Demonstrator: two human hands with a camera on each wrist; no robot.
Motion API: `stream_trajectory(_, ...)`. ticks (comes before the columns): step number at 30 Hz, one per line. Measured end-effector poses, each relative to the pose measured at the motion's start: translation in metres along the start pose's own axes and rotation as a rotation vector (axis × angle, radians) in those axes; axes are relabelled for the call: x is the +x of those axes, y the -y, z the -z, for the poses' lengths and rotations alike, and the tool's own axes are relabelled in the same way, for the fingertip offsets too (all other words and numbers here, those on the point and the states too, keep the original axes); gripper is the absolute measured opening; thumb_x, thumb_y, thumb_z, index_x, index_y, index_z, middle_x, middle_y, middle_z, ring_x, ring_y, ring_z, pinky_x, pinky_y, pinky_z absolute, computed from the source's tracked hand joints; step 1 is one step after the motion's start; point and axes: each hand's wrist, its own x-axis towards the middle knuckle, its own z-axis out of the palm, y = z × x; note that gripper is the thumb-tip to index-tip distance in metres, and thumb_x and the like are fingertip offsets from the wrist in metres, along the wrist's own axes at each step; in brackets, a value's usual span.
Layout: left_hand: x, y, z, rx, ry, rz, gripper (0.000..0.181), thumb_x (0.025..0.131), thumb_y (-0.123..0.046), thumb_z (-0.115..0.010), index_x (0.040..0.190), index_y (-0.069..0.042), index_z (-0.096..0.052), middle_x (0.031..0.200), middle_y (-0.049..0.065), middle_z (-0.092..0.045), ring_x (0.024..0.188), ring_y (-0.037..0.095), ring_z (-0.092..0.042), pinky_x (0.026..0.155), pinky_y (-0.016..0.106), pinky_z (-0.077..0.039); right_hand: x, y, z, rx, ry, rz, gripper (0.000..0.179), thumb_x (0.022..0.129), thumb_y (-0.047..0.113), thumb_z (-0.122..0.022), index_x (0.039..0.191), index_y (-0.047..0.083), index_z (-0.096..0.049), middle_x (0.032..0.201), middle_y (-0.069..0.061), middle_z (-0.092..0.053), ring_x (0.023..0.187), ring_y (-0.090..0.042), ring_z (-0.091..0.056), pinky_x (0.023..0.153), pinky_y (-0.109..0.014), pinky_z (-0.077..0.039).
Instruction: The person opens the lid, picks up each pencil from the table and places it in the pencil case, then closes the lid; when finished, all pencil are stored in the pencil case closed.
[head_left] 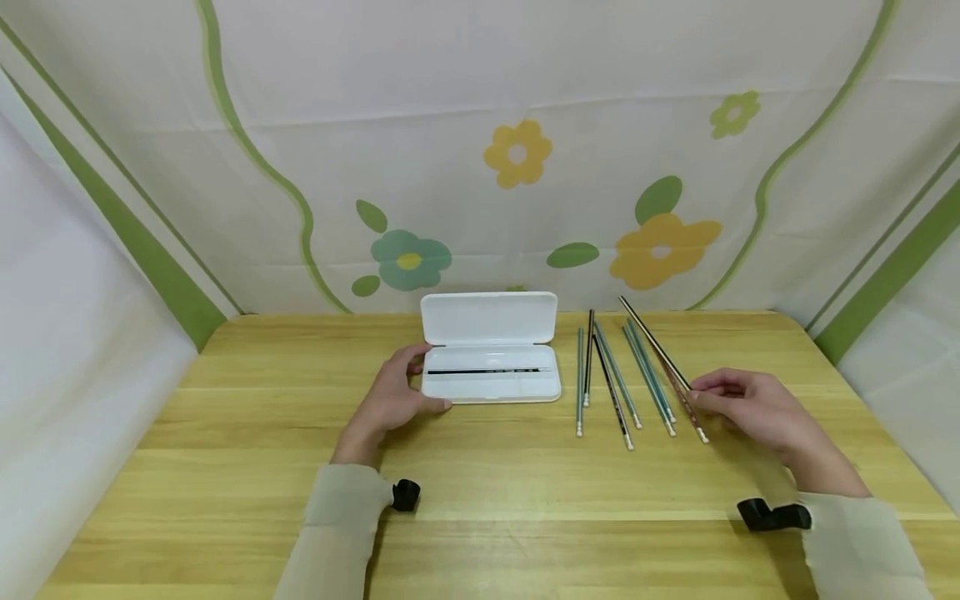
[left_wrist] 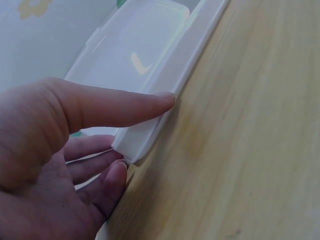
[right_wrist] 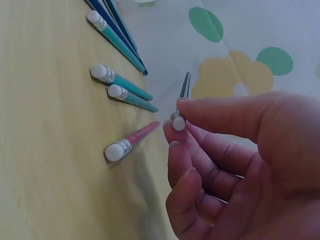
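A white pencil case (head_left: 491,401) stands on the table with its lid raised at the back. One black pencil (head_left: 480,372) lies lengthwise in it. My left hand (head_left: 390,396) grips the case's left end, thumb along the front wall and fingers round the end and back. In my right hand (head_left: 753,408), thumb and forefinger pinch a dark pencil (head_left: 654,342) near its white eraser (right_wrist: 179,123). This pencil is tilted, raised above a pink pencil (right_wrist: 142,134) on the table. Left of it lie several green pencils (head_left: 647,375) and two black pencils (head_left: 617,404).
The wooden table (head_left: 495,483) meets a flower-printed cloth (head_left: 450,192) along its back edge, close behind the case lid (head_left: 489,317). More cloth hangs at both sides. The loose pencils are spread between the case and my right hand, erasers toward me.
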Motion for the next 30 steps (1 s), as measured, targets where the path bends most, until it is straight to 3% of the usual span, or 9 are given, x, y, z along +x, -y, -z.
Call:
stream_trajectory(12,0.0,0.003,-0.001,0.013,-0.004,-0.007,0.093,0.077,-0.006,-0.094,0.158,-0.005,-0.049,0.156,0.021,-0.05,0.133,0.039,-0.048,0.105,0.048,-0.048,-0.003,0.01,-0.003,0.004,0.029,0.046,0.038,0.105,0.029,-0.071,0.127,-0.002,-0.069,0.097,0.005,-0.076,0.082,-0.01,-0.063,0.067,-0.029,-0.053)
stream_trajectory(30,-0.001,0.001,0.0,-0.004,0.009,-0.007,0.091,0.079,-0.004,-0.093,0.158,-0.006,-0.049,0.151,0.022,-0.053,0.134,0.039,-0.048,0.107,0.05,-0.05,-0.01,0.024,-0.013,-0.01,0.062,0.121,0.032,0.104,0.024,-0.074,0.125,0.0,-0.072,0.105,-0.01,-0.074,0.085,-0.014,-0.067,0.068,-0.03,-0.056)
